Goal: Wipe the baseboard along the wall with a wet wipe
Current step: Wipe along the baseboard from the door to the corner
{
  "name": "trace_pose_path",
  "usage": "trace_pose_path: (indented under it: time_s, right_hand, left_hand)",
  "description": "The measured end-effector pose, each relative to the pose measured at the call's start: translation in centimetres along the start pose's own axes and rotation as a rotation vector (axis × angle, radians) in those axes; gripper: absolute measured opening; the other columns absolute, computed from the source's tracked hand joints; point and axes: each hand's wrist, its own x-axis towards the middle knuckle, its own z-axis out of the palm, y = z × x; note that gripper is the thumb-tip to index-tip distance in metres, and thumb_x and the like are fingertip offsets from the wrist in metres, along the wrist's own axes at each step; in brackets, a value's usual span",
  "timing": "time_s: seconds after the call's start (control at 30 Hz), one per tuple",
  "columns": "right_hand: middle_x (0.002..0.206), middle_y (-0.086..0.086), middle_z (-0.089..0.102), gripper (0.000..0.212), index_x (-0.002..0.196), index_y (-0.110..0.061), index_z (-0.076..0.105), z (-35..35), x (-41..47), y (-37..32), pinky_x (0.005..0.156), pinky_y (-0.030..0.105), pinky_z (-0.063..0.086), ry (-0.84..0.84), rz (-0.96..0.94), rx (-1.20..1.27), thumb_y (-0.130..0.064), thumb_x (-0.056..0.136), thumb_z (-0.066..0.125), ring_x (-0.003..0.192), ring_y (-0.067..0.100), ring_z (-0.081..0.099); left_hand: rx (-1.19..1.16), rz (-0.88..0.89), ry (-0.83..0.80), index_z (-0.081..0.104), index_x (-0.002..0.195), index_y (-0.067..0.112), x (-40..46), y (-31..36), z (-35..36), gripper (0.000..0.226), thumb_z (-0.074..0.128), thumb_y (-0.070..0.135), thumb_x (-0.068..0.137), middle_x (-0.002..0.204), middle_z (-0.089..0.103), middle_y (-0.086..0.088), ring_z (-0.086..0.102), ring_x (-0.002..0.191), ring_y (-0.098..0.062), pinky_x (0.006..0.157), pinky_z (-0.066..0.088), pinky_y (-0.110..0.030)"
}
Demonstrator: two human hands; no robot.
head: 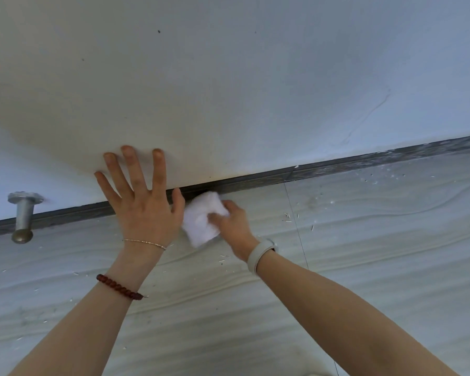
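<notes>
— Where are your hands?

— From the head view: my left hand (144, 210) is flat, fingers spread and straight, pressed on the plain white wall (228, 90) just above the dark grey baseboard strip (337, 169); the thumb reaches down over the strip's top edge. My right hand (232, 221) has its fingers curled round a folded white wet wipe (201, 221), holding it bunched.

— And the wipe against the baseboard?

— Its top corner touches the strip right beside my left thumb; the rest lies over the pale wood-grain floor (364, 253) at the strip's lower edge.

— Room to move along?

— To the right the baseboard runs bare to the picture's edge, with small white flecks (288, 217) scattered on the floor near it. To the left, past my left hand, a silver metal door stopper with a round brass-coloured tip (23, 215) sticks out from the wall across the strip, well apart from my fingers.

— Anything on your wrists?

— A thin gold chain (144, 243) and a dark red bead bracelet (118, 287) on the left, a white band (261, 253) on the right.
</notes>
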Motion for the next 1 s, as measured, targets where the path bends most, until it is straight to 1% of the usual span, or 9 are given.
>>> trace_pose_path:
  time_s: [0.1,0.2,0.27,0.37,0.53,0.63,0.73,0.9,1.0]
  right_hand:
    - [0.076,0.004,0.057,0.014,0.098,-0.001,0.058,-1.0,0.4,-0.1,0.061,0.024,0.047,-0.010,0.041,0.086,0.001,0.086,0.051,0.070,0.017,0.056]
    - [0.068,0.004,0.051,0.019,0.076,-0.010,0.051,-6.6,2.1,-0.8,0.053,0.026,0.042,0.467,0.060,0.430,0.005,0.087,0.047,0.065,0.021,0.052]
    - [0.073,0.002,0.050,0.011,0.099,-0.005,0.052,-10.7,2.4,-1.4,0.051,0.021,0.043,0.820,0.018,0.524,-0.003,0.090,0.046,0.068,0.020,0.051]
    - [0.072,-0.007,0.042,0.026,0.118,-0.005,0.046,-12.3,2.3,-1.5,0.064,0.023,0.041,0.993,-0.043,0.502,-0.006,0.092,0.042,0.075,0.018,0.048]
    - [0.068,-0.002,0.047,0.014,0.091,-0.009,0.043,-3.2,1.0,-2.2,0.043,0.009,0.044,0.507,-0.109,0.382,0.006,0.090,0.040,0.065,0.017,0.052]
    - [0.084,0.008,0.055,0.013,0.088,-0.010,0.048,1.8,0.4,-1.5,0.079,0.039,0.057,0.037,0.008,0.168,0.003,0.085,0.048,0.086,0.025,0.058]
    - [0.086,0.011,0.056,0.011,0.089,-0.009,0.048,2.4,0.4,-1.5,0.091,0.051,0.052,-0.039,0.067,0.111,-0.001,0.083,0.054,0.090,0.029,0.056]
    - [0.076,0.003,0.048,0.011,0.100,-0.008,0.042,-6.7,0.5,-2.3,0.046,0.018,0.043,0.737,0.006,0.452,-0.004,0.090,0.045,0.059,0.011,0.047]
    - [0.077,-0.004,0.045,0.024,0.111,-0.007,0.044,-11.1,-0.6,-2.1,0.042,0.003,0.038,1.004,-0.115,0.458,0.001,0.089,0.041,0.072,0.017,0.048]
  left_hand:
    - [-0.009,0.010,-0.004,-0.007,0.147,0.024,-0.1,-0.4,0.0,0.081,0.047,0.033,0.087,0.144,0.000,-0.020,0.003,0.131,-0.048,0.111,0.002,-0.059]
    - [-0.010,0.009,-0.006,-0.008,0.147,0.025,-0.1,-0.5,-0.1,0.082,0.047,0.033,0.087,0.144,-0.006,-0.016,-0.002,0.132,-0.046,0.112,-0.010,-0.051]
    - [-0.005,0.004,-0.007,-0.008,0.147,0.024,-0.1,-0.4,-0.1,0.083,0.049,0.032,0.086,0.144,-0.005,-0.017,-0.001,0.131,-0.047,0.112,-0.010,-0.051]
    - [-0.003,0.000,-0.010,-0.007,0.147,0.024,0.0,-0.2,-0.2,0.084,0.050,0.032,0.086,0.144,0.000,-0.019,0.002,0.131,-0.048,0.112,-0.007,-0.053]
    - [0.022,0.032,-0.016,0.000,0.147,0.024,-0.2,-0.7,-0.5,0.081,0.051,0.025,0.084,0.145,0.004,-0.017,0.000,0.133,-0.043,0.111,0.006,-0.060]
    - [0.038,0.094,-0.025,0.010,0.147,0.022,-0.4,-1.9,-0.8,0.075,0.050,0.020,0.083,0.148,0.007,-0.015,0.001,0.137,-0.038,0.106,0.014,-0.065]
    - [0.038,0.128,-0.004,0.014,0.147,0.020,-0.7,-2.8,-1.2,0.075,0.051,0.016,0.083,0.150,0.008,-0.010,-0.003,0.142,-0.030,0.106,0.014,-0.066]
    - [-0.002,0.119,-0.021,0.015,0.148,0.020,-0.8,-2.6,-1.7,0.074,0.051,0.014,0.084,0.152,0.004,-0.010,-0.010,0.143,-0.027,0.107,0.007,-0.065]
    - [-0.077,0.116,-0.061,0.009,0.148,0.021,-1.4,-0.2,-1.8,0.076,0.047,0.015,0.082,0.151,0.006,-0.014,-0.004,0.142,-0.036,0.109,0.004,-0.063]
